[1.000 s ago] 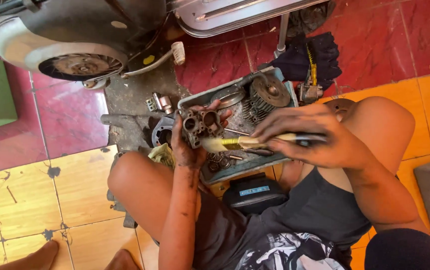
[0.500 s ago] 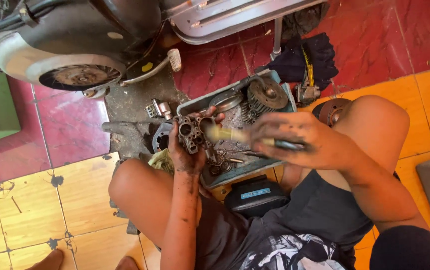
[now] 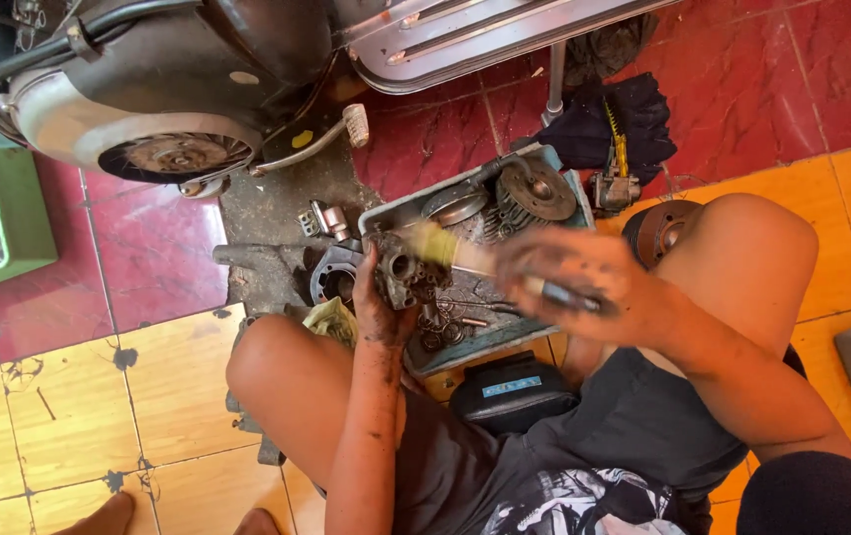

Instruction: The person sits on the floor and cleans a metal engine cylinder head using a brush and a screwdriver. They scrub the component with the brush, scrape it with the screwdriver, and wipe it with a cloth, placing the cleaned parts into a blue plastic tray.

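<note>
My left hand (image 3: 378,305) grips a small grimy metal engine part (image 3: 404,271), like a carburettor, and holds it over a grey metal tray (image 3: 386,212). My right hand (image 3: 584,287), blurred with motion, holds a brush (image 3: 457,252) by its dark handle. The pale yellow bristles touch the top of the engine part. Both hands and forearms are smeared with black grease. The tray lies between my bare knees and holds a round finned clutch part (image 3: 532,194), a ring and several small loose pieces.
A scooter's engine and wheel hub (image 3: 173,154) stand at the top left, its silver footboard (image 3: 485,35) above. A dark cloth with a yellow-handled tool (image 3: 616,139) lies behind the tray. A black box (image 3: 510,391) sits by my lap; a green tray (image 3: 9,213) is far left.
My right hand has swept the brush leftwards and slightly up over the engine part; its bristles now rest on the part. The left hand keeps its hold, nearly still.
</note>
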